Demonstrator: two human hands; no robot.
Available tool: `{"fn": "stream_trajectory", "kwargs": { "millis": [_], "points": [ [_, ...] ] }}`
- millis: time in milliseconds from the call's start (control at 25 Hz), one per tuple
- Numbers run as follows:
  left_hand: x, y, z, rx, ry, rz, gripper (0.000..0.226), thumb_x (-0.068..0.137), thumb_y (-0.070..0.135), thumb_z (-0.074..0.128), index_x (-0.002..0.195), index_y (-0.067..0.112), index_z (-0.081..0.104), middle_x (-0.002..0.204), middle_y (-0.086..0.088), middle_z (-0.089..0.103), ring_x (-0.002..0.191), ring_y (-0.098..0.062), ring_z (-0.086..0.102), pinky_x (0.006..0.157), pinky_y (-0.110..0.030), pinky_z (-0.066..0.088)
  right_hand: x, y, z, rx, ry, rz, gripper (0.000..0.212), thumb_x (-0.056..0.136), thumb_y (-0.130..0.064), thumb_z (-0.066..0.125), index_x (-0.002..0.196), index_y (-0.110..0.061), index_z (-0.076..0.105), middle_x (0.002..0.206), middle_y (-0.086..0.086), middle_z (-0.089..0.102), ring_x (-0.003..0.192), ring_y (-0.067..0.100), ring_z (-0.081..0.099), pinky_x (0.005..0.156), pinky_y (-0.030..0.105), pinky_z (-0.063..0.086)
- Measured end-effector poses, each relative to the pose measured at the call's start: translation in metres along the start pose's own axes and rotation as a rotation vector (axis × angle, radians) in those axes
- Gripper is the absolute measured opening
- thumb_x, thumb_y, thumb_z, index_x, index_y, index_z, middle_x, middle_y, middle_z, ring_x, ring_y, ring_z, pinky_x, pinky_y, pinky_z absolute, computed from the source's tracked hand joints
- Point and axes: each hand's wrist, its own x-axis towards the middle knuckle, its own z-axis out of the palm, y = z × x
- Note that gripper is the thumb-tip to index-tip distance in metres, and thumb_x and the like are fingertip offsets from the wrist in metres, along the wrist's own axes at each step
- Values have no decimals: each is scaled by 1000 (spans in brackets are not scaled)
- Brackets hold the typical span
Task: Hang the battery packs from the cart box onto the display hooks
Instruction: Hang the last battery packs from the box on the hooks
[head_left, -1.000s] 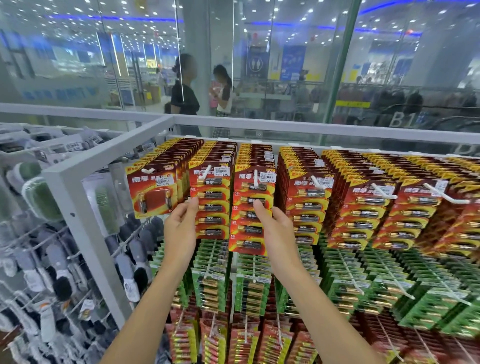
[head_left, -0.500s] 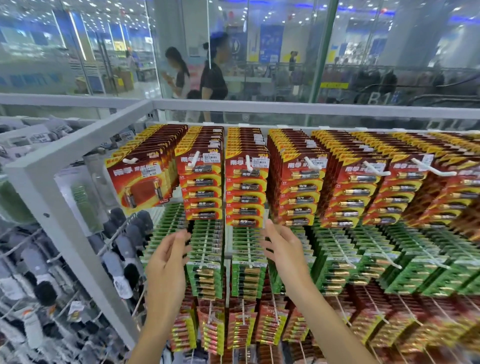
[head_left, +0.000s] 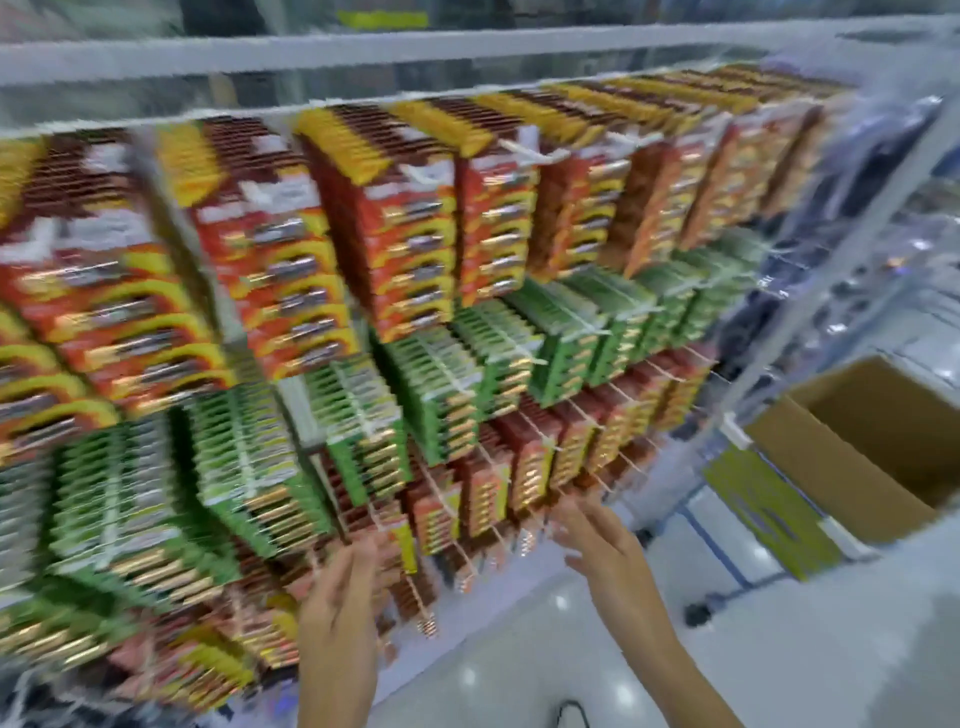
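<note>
The view is blurred by motion. Red-and-yellow battery packs (head_left: 405, 234) fill the top row of display hooks, green packs (head_left: 441, 384) the row below, and red packs (head_left: 524, 467) the lowest row. My left hand (head_left: 337, 613) is raised with straight fingers in front of the low red packs and holds nothing. My right hand (head_left: 602, 540) is also open, fingers spread, just off the bare hook tips (head_left: 587, 478) of the lowest row. An open cardboard box (head_left: 852, 457) stands at the right on the cart.
A white rack frame (head_left: 467, 49) runs along the top, with an upright post (head_left: 857, 234) at the right end. Bagged goods (head_left: 893, 171) hang beyond it. Glossy white floor (head_left: 779, 649) lies below, with a dark cart wheel (head_left: 696, 616).
The view has swung right and down, bringing the cardboard box into sight. Both hands have dropped from the green rows to the lowest red row, still holding nothing.
</note>
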Motion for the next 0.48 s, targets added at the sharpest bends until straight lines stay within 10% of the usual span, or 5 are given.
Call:
{"fn": "stream_trajectory", "kwargs": {
  "millis": [240, 480],
  "points": [
    [-9, -25, 129, 87, -247, -128, 21, 107, 17, 51, 97, 16, 70, 69, 12, 76, 64, -6, 70, 60, -25, 50, -4, 36, -123, 88, 361, 74, 36, 73, -59, 67, 93, -30, 75, 97, 0, 75, 100, 26, 69, 90, 38, 51],
    [-27, -30, 278, 228, -559, -405, 25, 105, 12, 52, 85, 6, 65, 89, -10, 65, 76, -24, 55, 66, -29, 36, 4, 60, -250, 174, 573, 113, 52, 57, -72, 63, 90, -34, 76, 86, -7, 76, 94, 22, 71, 85, 34, 50]
  ]
}}
